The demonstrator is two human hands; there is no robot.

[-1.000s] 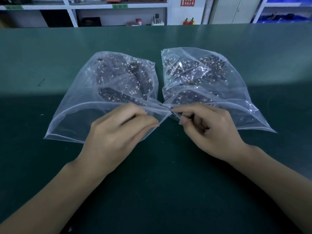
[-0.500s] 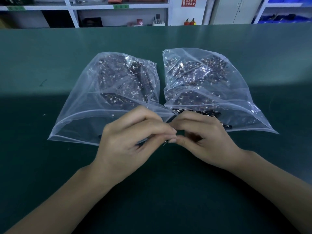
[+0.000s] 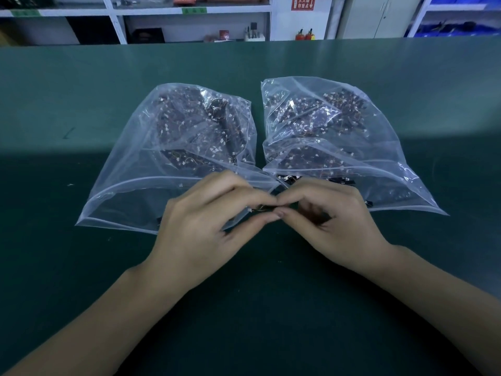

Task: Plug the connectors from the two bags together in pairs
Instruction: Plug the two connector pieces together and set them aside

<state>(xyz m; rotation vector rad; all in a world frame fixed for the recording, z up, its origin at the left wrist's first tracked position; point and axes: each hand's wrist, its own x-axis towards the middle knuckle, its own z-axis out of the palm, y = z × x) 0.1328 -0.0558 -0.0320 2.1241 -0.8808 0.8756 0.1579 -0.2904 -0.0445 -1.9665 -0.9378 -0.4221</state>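
Both hands are now meeting closer to the person than a second ago, clear of the bag mouths. On the green counter (image 3: 81, 267), the left bag (image 3: 130, 185) and right bag (image 3: 379, 147) are lying side by side, clear plastic holding dark wired connectors with white plugs. Just in front of the bags, the left hand (image 3: 200, 229) and right hand (image 3: 333, 221) are pinching a small connector (image 3: 260, 209) between touching fingertips. A red wall sign (image 3: 303, 3) behind the counter is bearing unreadable writing.
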